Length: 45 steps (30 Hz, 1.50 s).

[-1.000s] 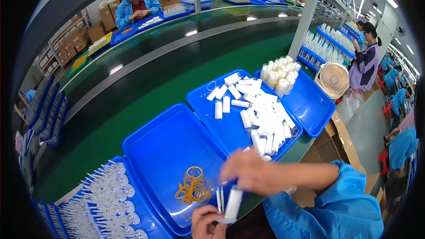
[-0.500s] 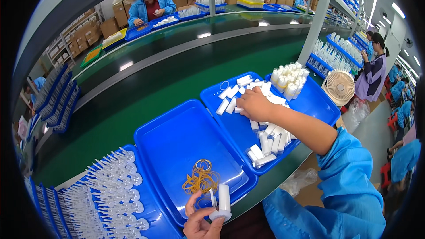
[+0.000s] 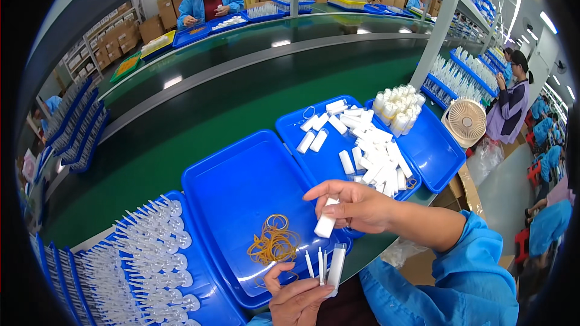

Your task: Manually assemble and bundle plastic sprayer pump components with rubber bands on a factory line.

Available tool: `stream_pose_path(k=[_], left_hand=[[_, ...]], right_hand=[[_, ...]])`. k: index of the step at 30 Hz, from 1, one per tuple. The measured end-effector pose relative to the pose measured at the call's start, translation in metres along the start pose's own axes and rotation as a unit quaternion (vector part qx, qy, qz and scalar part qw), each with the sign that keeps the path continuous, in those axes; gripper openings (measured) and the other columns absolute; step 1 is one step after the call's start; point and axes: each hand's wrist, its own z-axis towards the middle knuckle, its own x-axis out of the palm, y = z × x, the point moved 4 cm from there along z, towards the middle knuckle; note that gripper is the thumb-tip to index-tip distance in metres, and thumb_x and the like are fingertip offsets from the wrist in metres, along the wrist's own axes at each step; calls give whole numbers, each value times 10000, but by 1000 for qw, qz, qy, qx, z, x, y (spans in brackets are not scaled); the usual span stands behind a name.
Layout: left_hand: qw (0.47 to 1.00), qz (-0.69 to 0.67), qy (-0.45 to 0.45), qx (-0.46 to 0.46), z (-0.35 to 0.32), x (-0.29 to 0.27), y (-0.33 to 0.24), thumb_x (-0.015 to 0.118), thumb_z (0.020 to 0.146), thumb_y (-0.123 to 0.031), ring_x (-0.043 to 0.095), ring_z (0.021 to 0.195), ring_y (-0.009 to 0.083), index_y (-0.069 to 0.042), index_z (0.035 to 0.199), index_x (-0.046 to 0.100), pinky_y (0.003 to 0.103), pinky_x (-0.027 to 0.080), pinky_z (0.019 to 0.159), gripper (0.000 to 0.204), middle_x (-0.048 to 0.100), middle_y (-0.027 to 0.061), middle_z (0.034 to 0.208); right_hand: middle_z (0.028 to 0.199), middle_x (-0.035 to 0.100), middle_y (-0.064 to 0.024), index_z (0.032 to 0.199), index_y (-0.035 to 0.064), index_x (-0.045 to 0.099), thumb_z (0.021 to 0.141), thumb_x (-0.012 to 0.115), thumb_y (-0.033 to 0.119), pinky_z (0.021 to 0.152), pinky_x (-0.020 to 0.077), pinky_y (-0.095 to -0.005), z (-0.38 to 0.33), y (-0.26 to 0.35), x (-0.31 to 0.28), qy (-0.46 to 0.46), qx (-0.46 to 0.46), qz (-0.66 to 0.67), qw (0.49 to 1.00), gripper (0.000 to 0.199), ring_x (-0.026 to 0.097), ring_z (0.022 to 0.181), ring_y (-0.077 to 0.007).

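- A white tube (image 3: 326,223) is gripped by the right hand (image 3: 356,205) above the near edge of the middle blue tray (image 3: 235,187).
- A clear tube (image 3: 336,265) and thin white sticks (image 3: 320,264) are pinched in the left hand (image 3: 299,302).
- Yellow rubber bands (image 3: 273,242) are seen lying in that tray.

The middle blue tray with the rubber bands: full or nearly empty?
Nearly empty. The middle blue tray holds only a small heap of rubber bands near its front edge; the rest of its floor shows bare blue.
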Motion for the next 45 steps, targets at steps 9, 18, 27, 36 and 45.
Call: stream_pose_path(k=[9, 18, 27, 36, 45], left_hand=[[998, 46, -1, 45, 3, 0, 2, 634, 736, -22, 556, 803, 238, -81, 841, 668, 438, 306, 910, 125, 614, 68, 794], [995, 44, 40, 85, 1, 4, 2, 640, 732, -48, 556, 795, 222, -98, 802, 658, 442, 321, 885, 87, 599, 45, 797], [999, 39, -1, 20, -3, 3, 12, 648, 759, -194, 408, 1105, 378, -56, 879, 520, 483, 290, 950, 223, 522, 135, 1057], [990, -108, -55, -78, -5, -3, 17, 636, 747, -9, 357, 1234, 356, -42, 885, 502, 457, 244, 1017, 195, 453, 210, 1242], [970, -168, -74, -158, -18, -13, 16, 660, 720, 13, 438, 1149, 330, -12, 896, 616, 408, 317, 968, 184, 489, 193, 1200]], right_hand=[[854, 521, -8, 1050, 57, 482, 910, 515, 180, 633, 384, -218, -4, -2, 14, 54, 8, -150, 987, 189, 469, 719, -82], [818, 544, -95, 932, 49, 453, 928, 440, 236, 720, 388, -341, -20, 20, 23, 132, -80, -443, 883, 188, 503, 754, -242], [890, 493, -100, 959, 80, 464, 921, 451, 287, 849, 295, -366, -31, -11, 43, 184, -136, -507, 831, 211, 473, 841, -257], [891, 593, -61, 939, 84, 576, 716, 584, 79, 792, 435, -357, 76, 64, -85, -93, -256, -850, 451, 223, 543, 954, -239], [851, 580, -76, 918, 84, 614, 752, 600, 154, 705, 456, -340, 73, 55, -92, -93, -253, -836, 478, 181, 561, 821, -232]])
